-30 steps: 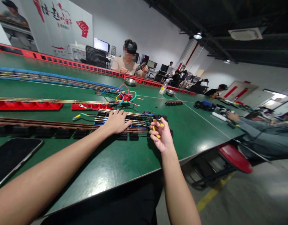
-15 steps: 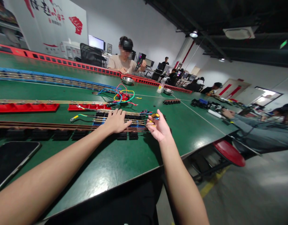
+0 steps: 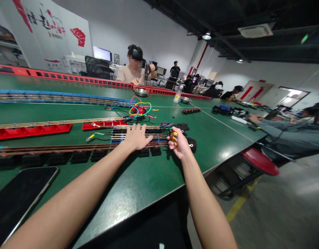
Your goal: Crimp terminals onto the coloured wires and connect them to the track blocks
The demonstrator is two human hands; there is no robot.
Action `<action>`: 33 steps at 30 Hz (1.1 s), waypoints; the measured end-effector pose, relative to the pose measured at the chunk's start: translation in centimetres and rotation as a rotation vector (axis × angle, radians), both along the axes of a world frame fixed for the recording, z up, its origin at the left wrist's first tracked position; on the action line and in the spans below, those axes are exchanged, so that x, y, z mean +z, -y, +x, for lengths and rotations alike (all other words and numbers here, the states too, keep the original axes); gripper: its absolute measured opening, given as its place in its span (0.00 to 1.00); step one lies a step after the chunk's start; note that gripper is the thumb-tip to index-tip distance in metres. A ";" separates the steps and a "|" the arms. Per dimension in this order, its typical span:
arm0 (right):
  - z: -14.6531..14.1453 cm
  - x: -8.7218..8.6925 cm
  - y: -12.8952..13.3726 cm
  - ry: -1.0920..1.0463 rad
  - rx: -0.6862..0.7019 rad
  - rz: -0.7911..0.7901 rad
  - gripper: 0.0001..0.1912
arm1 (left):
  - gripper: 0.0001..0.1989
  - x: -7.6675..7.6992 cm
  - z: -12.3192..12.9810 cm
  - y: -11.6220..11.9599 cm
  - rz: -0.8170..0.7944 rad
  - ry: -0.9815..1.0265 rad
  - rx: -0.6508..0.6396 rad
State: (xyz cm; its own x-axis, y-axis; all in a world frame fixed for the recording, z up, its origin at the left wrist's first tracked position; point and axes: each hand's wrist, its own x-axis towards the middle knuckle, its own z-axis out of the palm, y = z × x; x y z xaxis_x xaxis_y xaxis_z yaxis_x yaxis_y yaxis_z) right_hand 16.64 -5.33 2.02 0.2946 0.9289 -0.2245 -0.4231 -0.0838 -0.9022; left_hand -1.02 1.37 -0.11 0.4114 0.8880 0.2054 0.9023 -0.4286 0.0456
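My left hand (image 3: 137,137) lies palm down with its fingers spread across a bundle of brass-coloured rails on black and blue holders (image 3: 120,137). At the right end of these rails, my right hand (image 3: 180,144) is closed around what look like yellow-handled pliers (image 3: 174,138); the jaws are too small and hidden to make out. A green wire with a ring terminal (image 3: 94,135) sticks out to the left of the bundle. Brown rails on black supports (image 3: 58,149) run along its near side. Thin coloured wires (image 3: 166,125) lie by the rails' far right end.
A phone (image 3: 24,188) lies at the near left. Red rail holders (image 3: 32,130), a blue rail strip (image 3: 58,97) and looped coloured wires (image 3: 141,108) are farther back. Metal bowls (image 3: 141,92) and a bottle (image 3: 178,95) stand beyond. A red stool (image 3: 260,162) is at right; co-workers sit around.
My right hand has turned, and its fingers have closed more around the yellow-handled pliers. My left hand stays flat on the rails. The whole view has shifted slightly.
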 end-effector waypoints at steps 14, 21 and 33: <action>0.3 -1.1 0.2 0.157 -0.002 0.026 0.19 | 0.34 0.1 0.0 0.1 0.021 -0.040 -0.019; 0.3 -1.4 0.2 0.211 -0.014 0.043 0.20 | 0.34 0.0 0.0 0.1 0.063 -0.074 -0.035; -0.4 -2.7 -0.1 0.632 -0.067 0.125 0.25 | 0.36 0.2 -0.1 0.2 -0.023 -0.064 -0.016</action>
State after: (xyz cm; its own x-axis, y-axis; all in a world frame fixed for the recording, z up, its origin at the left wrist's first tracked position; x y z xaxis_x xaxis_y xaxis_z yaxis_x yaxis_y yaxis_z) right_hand 16.22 -5.20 -0.72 0.3930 0.9117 0.1198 0.1924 0.0459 -0.9802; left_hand -1.11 1.20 0.13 0.4376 0.8853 0.1576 0.8966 -0.4429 -0.0013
